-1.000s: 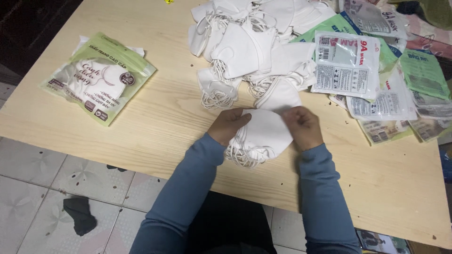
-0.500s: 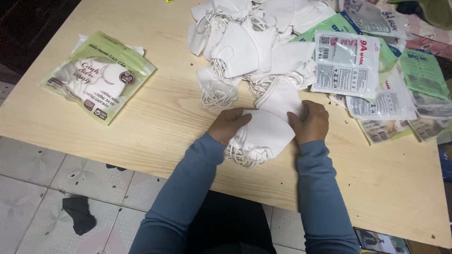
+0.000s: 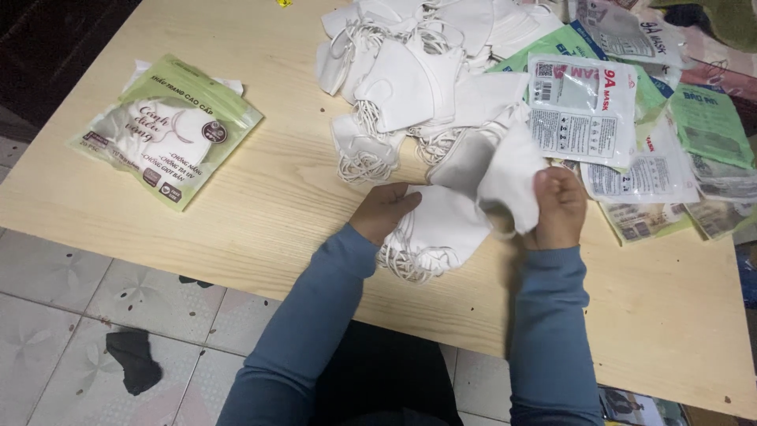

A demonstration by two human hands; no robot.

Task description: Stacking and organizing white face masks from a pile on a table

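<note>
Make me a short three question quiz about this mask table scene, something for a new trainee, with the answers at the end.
1. True or false: the right hand is lifting a white mask off the table.
2. What lies under the left hand? A) a small stack of white masks B) a pair of scissors C) a roll of tape
3. What sits alone near the table's left edge?

Key:
1. True.
2. A.
3. A green and clear packet of masks, lying flat, apart from the loose mask pile.
</note>
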